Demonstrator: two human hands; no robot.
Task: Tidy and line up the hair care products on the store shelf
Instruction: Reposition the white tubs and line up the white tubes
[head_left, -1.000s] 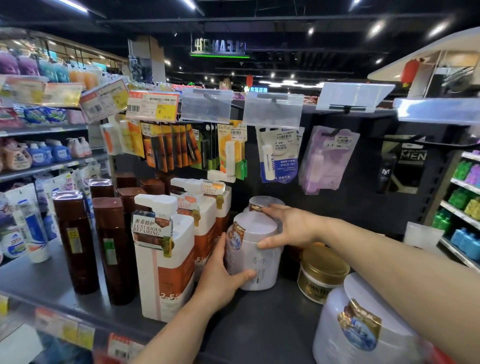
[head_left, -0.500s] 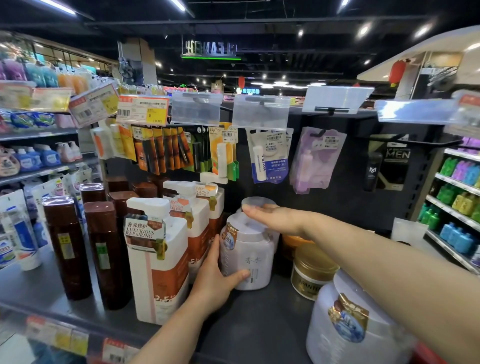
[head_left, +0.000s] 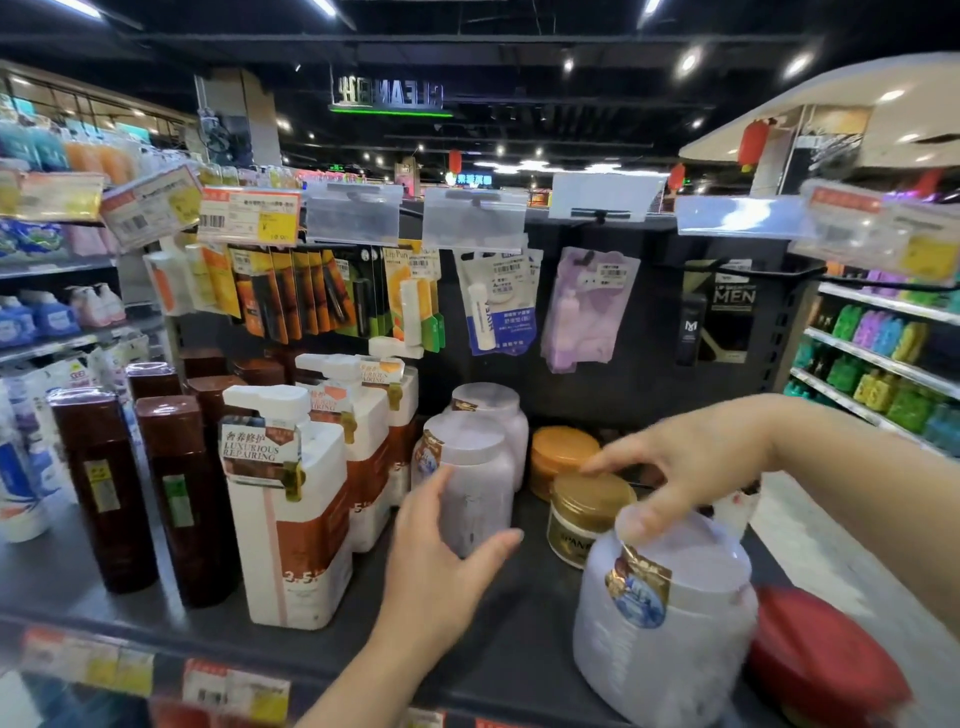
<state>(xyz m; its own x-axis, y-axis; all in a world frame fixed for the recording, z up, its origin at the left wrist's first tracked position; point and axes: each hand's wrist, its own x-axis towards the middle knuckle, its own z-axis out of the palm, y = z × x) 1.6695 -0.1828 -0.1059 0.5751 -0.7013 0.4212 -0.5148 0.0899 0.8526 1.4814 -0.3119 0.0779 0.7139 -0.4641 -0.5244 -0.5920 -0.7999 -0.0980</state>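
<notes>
On the dark shelf (head_left: 498, 654) a white jar (head_left: 480, 467) stands in front of a second white jar (head_left: 491, 405). My left hand (head_left: 441, 551) rests against the front jar's lower face, fingers apart. My right hand (head_left: 691, 467) hovers with spread fingers over a gold-lidded jar (head_left: 582, 512), its thumb just above the lid of a large white jar (head_left: 665, 629) near the shelf's front edge. An orange-lidded jar (head_left: 561, 452) sits behind the gold one. White pump bottles (head_left: 291, 519) stand in a row at the left, with brown bottles (head_left: 104, 493) beside them.
Packets of lip balm (head_left: 498, 312) hang on hooks above the back of the shelf. A red-lidded tub (head_left: 826, 665) lies at the front right corner. Price tags (head_left: 234, 691) line the shelf's front edge. Other stocked shelves stand at the far left and right.
My right hand has lifted off the front white jar's lid and moved right, over the gold jar. My left hand has loosened on the jar. The view has shifted right.
</notes>
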